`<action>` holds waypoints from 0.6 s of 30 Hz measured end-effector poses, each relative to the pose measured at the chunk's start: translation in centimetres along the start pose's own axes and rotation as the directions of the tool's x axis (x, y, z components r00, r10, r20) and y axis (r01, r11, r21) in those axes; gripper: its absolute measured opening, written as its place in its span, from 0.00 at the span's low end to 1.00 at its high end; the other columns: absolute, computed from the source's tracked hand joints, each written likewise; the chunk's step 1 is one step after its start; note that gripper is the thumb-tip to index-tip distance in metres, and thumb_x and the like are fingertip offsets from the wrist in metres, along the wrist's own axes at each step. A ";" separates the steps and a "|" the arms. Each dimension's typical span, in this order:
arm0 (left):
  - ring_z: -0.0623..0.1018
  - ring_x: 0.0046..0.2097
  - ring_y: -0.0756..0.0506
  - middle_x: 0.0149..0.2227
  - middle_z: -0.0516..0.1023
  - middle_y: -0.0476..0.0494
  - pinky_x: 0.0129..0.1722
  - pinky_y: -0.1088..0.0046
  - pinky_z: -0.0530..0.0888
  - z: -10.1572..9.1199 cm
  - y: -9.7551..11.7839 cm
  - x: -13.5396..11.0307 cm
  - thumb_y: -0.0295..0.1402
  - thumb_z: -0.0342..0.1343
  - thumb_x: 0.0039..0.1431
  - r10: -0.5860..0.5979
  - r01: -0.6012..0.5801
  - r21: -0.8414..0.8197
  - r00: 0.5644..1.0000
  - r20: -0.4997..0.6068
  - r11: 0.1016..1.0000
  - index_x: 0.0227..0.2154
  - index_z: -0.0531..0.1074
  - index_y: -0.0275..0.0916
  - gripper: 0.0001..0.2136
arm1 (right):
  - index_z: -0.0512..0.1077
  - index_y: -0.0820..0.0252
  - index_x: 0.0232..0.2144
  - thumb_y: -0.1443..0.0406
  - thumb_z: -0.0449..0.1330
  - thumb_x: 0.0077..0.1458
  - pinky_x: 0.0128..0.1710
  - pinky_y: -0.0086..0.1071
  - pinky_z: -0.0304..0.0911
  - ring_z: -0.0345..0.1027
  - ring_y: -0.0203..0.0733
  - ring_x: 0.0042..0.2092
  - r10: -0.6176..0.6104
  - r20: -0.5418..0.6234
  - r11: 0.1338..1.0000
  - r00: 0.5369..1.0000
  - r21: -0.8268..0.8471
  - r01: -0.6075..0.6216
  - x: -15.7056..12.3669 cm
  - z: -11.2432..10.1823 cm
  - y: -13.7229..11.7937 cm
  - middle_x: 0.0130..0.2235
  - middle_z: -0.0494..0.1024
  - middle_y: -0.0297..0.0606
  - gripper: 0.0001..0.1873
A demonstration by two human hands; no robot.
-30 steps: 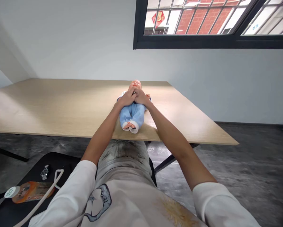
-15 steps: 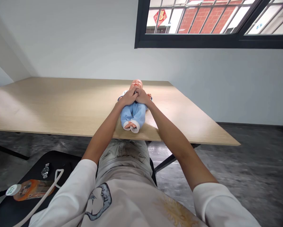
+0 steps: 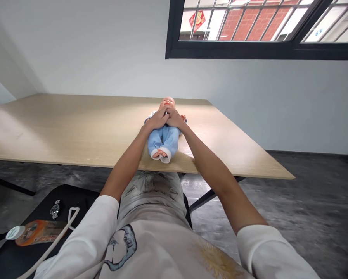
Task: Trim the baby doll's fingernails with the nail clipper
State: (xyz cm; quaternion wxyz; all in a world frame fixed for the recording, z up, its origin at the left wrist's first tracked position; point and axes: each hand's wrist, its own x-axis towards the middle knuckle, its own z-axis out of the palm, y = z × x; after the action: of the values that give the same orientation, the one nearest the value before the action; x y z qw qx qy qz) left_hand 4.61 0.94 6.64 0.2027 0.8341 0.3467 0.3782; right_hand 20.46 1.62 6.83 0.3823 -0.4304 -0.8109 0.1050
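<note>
Since the baby doll (image 3: 163,141) lies face up near the front edge of the tabletop (image 3: 75,128), both arms reach out nearly straight, and the left hand (image 3: 157,120) and right hand (image 3: 174,119) meet over its chest. They are pressed together, fingers overlapping, bearing on the doll rather than pinching it; which lies on top is hard to tell. Its blue suit and bare feet point toward the person. Down to the left, a black pad (image 3: 75,193) carries a wristwatch (image 3: 55,209), an orange bottle (image 3: 38,232) and a white cord (image 3: 72,217), all well away from the hands.
</note>
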 end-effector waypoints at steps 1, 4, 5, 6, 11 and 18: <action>0.83 0.64 0.31 0.61 0.84 0.32 0.75 0.44 0.74 0.0 0.0 0.0 0.30 0.52 0.70 -0.002 0.002 0.002 1.000 0.000 1.000 0.63 0.76 0.41 0.21 | 0.78 0.57 0.48 0.67 0.60 0.46 0.48 0.57 0.77 0.69 0.55 0.35 0.008 0.003 1.000 1.000 -0.003 -0.008 0.0 0.0 0.0 0.35 0.82 0.43 0.24; 0.82 0.65 0.31 0.62 0.84 0.31 0.75 0.44 0.73 0.0 0.1 0.0 0.30 0.52 0.71 -0.011 0.011 0.006 1.000 0.001 1.000 0.64 0.76 0.40 0.22 | 0.77 0.57 0.48 0.68 0.60 0.47 0.50 0.57 0.77 0.71 0.55 0.36 0.024 0.008 1.000 1.000 -0.005 -0.024 0.0 0.0 0.0 0.38 0.84 0.45 0.23; 0.82 0.65 0.31 0.62 0.84 0.31 0.76 0.44 0.73 0.0 0.1 0.0 0.30 0.52 0.71 -0.013 0.013 0.003 1.000 0.005 1.000 0.64 0.76 0.40 0.22 | 0.77 0.57 0.48 0.68 0.60 0.47 0.50 0.57 0.77 0.72 0.55 0.36 0.028 0.009 1.000 1.000 -0.006 -0.028 0.0 0.0 0.0 0.39 0.85 0.45 0.23; 0.82 0.65 0.31 0.62 0.84 0.31 0.76 0.44 0.73 0.1 0.0 0.0 0.30 0.51 0.71 -0.015 0.015 0.000 1.000 0.008 1.000 0.65 0.76 0.40 0.22 | 0.77 0.57 0.48 0.68 0.60 0.48 0.51 0.57 0.78 0.72 0.56 0.36 0.032 0.009 0.999 0.999 -0.008 -0.031 0.0 0.0 0.0 0.39 0.85 0.45 0.23; 0.81 0.69 0.31 0.65 0.84 0.32 0.79 0.46 0.69 0.2 -0.1 0.2 0.30 0.53 0.70 -0.013 0.013 -0.014 1.000 -0.003 1.000 0.66 0.76 0.40 0.24 | 0.75 0.57 0.51 0.67 0.58 0.49 0.49 0.55 0.78 0.73 0.56 0.36 0.021 0.006 1.000 1.000 -0.011 -0.021 -0.1 -0.1 -0.1 0.40 0.86 0.46 0.24; 0.81 0.68 0.31 0.64 0.83 0.32 0.78 0.44 0.71 0.0 0.3 -0.1 0.30 0.52 0.71 -0.018 0.018 0.012 1.000 0.009 1.000 0.64 0.76 0.41 0.22 | 0.76 0.57 0.48 0.67 0.60 0.50 0.50 0.56 0.78 0.73 0.57 0.37 0.062 0.023 0.997 0.998 -0.037 -0.061 -0.3 -0.4 -1.0 0.38 0.85 0.46 0.20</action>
State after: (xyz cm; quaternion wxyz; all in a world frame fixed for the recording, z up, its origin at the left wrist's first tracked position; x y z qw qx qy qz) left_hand 4.70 0.71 6.77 0.2028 0.8339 0.3554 0.3705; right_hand 20.21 0.71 7.42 0.3613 -0.4607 -0.8036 0.1072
